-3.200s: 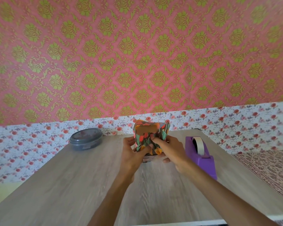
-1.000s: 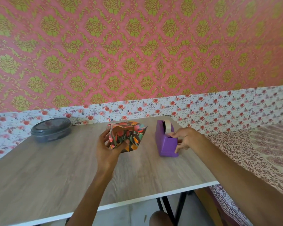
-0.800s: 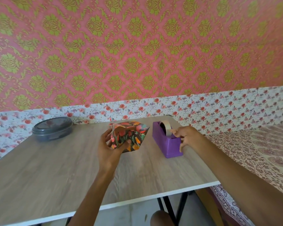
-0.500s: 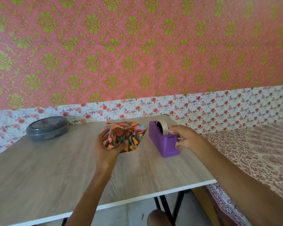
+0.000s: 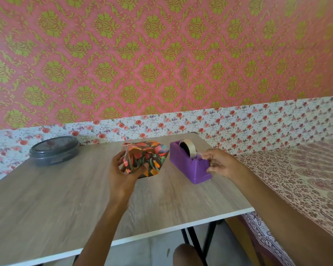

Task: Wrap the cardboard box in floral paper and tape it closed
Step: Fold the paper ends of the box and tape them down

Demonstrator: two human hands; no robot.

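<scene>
Left grip [image 5: 123,176] curled, right grip [image 5: 219,163] in pinch

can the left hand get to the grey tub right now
Probably not without letting go: the left hand grips the wrapped box, though nothing on the table stands between it and the grey tub.

No writing to read.
Nothing legible is showing on the wrapped box [image 5: 146,156], the tape dispenser [image 5: 186,167] or the grey container [image 5: 54,151].

Domestic room: pink-and-green damask wallpaper [image 5: 161,54], rose-print border [image 5: 238,127], wood-look table [image 5: 46,198], printed cloth [image 5: 306,179] alongside.
</scene>
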